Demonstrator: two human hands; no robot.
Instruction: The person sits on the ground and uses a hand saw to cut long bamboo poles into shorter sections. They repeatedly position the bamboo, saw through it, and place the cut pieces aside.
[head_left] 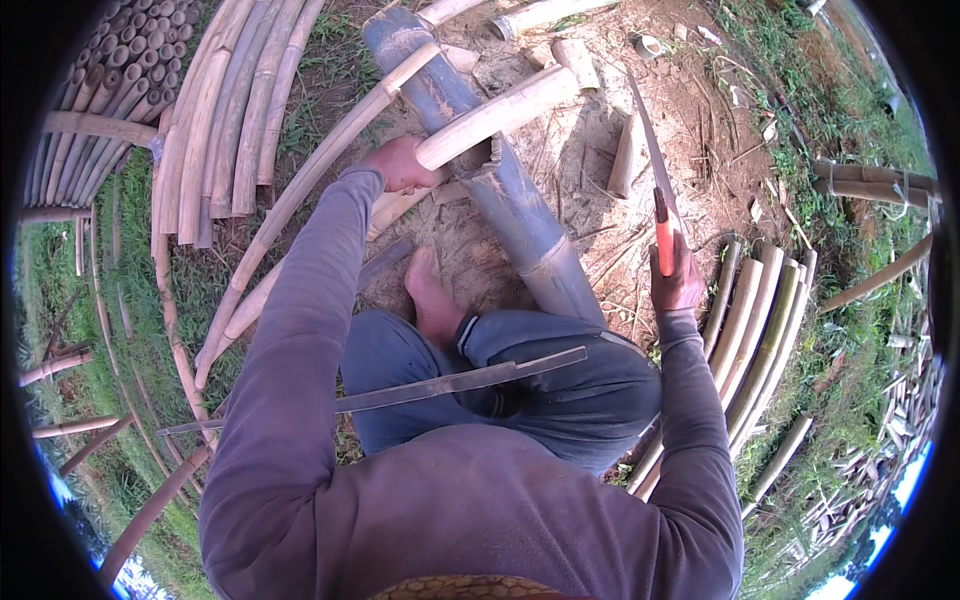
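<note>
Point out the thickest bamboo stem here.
It's the dark blue-grey stem, crossed by the pale pole that the left hand grips. It looks much wider and darker than the tan poles at far left and right.

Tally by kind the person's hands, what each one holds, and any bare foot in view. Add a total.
Hands (left hand, right hand): 2
Bamboo pole, pale, in the left hand: 1
Saw, in the right hand: 1
Bare foot: 1
Total: 5
</note>
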